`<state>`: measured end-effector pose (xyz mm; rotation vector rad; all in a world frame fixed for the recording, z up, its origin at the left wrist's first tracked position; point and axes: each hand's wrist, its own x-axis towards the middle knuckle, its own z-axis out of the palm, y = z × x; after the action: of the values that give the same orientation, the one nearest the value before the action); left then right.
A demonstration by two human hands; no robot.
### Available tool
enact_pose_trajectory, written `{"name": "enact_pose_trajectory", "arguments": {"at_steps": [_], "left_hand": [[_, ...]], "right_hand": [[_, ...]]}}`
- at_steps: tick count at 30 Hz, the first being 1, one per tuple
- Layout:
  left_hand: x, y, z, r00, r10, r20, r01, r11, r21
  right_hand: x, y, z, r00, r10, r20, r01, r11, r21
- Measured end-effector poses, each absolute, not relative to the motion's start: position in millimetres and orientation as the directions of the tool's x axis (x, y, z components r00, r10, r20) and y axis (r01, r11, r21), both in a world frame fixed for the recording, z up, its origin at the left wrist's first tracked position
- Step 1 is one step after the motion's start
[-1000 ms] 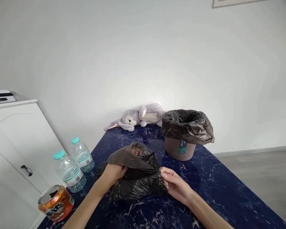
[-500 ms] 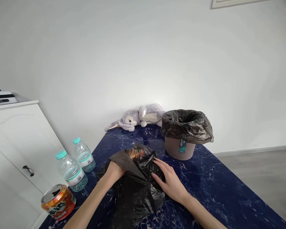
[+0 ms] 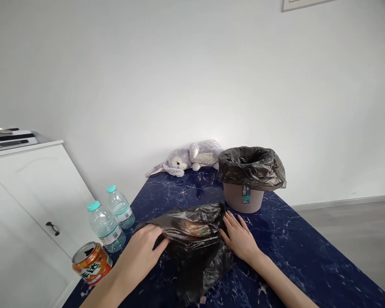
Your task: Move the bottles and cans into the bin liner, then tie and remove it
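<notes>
A black plastic bag (image 3: 205,256) lies crumpled on the table in front of me. My left hand (image 3: 143,248) is closed on the left edge of its mouth, thumb and fingers pinching the film. At the bag's right edge, my right hand (image 3: 242,239) grips the film between thumb and fingers. An orange and brown item (image 3: 197,229) shows through the thin plastic; its kind cannot be made out. Left of my left forearm stands an orange drink can (image 3: 92,264), its top opened. Behind the can are two clear water bottles (image 3: 111,237) with turquoise caps.
Beyond my right hand, a grey-brown trash bin (image 3: 234,199) stands lined with a dark bag (image 3: 253,171). A plush rabbit (image 3: 208,156) lies at the back of the blue marbled table (image 3: 291,256). A white cabinet (image 3: 28,205) is at the left.
My left hand has come out of the bag and now pinches its left edge. The bag's mouth is pulled wider and flatter. My right hand has moved slightly right with the bag's edge.
</notes>
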<state>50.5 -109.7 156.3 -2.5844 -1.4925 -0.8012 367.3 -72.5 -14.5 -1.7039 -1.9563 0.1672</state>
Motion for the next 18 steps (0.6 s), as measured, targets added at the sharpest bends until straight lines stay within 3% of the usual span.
{"name": "enact_pose_trajectory", "arguments": {"at_steps": [4,7,18], "left_hand": [[58,-131,173,0.416,0.895,0.159,0.878,-0.441,0.186],[64,-129,167,0.441,0.896,0.038,0.88,-0.441,0.176],[95,-91,148,0.658,0.752,-0.035,0.738,-0.636,0.226]], "right_hand": [[368,-73,-15,-0.069,0.956,0.284,0.908,0.178,-0.378],[367,-74,-14,-0.078,0.957,0.278,0.92,0.177,-0.35],[368,-75,-12,-0.09,0.955,0.283,0.937,0.177,-0.302]]}}
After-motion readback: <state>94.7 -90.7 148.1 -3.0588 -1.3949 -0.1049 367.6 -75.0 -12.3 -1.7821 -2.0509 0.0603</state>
